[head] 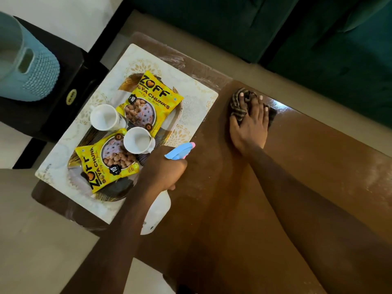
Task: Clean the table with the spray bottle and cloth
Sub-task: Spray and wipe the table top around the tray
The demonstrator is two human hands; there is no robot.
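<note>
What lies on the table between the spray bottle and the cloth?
Nothing: in the head view only bare tabletop lies between the spray bottle in the left hand and the cloth under the right hand.

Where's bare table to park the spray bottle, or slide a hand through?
Bare brown table lies between the two forearms, from the cloth under the right hand back to the near edge, and again right of the right arm. Crowded: the placemat, where a tray carries two yellow packets and two white cups beside the left hand gripping the spray bottle.

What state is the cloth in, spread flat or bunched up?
Bunched up: the cloth lies crumpled in folds under the right hand.
</note>
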